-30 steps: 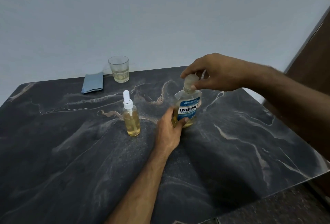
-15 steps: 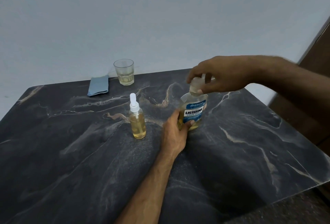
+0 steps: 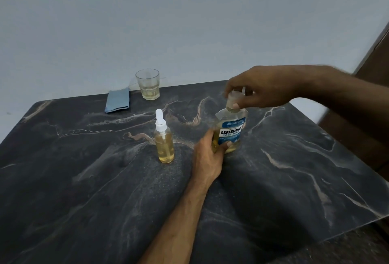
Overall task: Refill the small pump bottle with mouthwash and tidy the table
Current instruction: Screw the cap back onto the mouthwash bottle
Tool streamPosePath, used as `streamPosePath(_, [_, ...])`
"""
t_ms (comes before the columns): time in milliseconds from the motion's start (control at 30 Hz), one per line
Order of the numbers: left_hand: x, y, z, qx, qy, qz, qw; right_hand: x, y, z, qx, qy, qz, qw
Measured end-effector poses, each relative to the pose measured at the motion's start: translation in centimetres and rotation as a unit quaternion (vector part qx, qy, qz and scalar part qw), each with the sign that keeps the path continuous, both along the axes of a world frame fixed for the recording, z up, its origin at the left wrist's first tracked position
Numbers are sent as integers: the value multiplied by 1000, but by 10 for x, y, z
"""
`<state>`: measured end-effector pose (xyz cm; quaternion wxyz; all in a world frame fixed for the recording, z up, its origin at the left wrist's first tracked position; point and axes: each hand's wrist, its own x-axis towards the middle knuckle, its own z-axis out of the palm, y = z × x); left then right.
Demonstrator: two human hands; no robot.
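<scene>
A Listerine mouthwash bottle (image 3: 231,132) with a blue label and yellowish liquid stands upright mid-table. My left hand (image 3: 208,156) wraps its lower body from the left. My right hand (image 3: 261,86) comes from the right, and its fingers pinch the bottle's clear cap (image 3: 232,101), which sits on the neck. The small pump bottle (image 3: 164,143) with a white pump top stands just left of my left hand, filled most of the way with yellow liquid, untouched.
A glass tumbler (image 3: 148,84) with a little pale liquid stands at the table's back edge near the wall. A folded blue cloth (image 3: 117,100) lies left of it. The dark marble table (image 3: 84,179) ends at right beside a brown wooden panel (image 3: 374,63).
Both hands stay on the mouthwash bottle. The right hand's fingers have shifted slightly around the cap. The camera has drifted, so everything sits a little further right in view.
</scene>
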<state>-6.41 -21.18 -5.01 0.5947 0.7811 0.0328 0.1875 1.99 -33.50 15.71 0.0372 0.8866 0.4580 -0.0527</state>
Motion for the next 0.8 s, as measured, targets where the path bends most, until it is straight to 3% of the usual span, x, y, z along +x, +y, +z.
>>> streamPosePath(267, [1, 0, 1, -1, 1, 6, 1000, 4, 0, -12, 20, -51, 15, 998])
streamPosePath(400, [2, 1, 0, 4, 11, 7, 1000, 4, -8, -17, 13, -189, 105, 976])
streamPosePath(500, [1, 0, 0, 10, 7, 13, 1000, 4, 1, -28, 14, -223, 129, 966])
streamPosePath(633, [2, -2, -1, 10, 4, 26, 1000, 4, 20, -40, 38, -271, 55, 960])
streamPosePath(733, [2, -3, -1, 28, -3, 46, 999, 8, 25, -45, 56, -256, -34, 964])
streamPosePath(800, [0, -3, 0, 31, -13, 40, 999, 10, 27, -46, 35, -256, -40, 965])
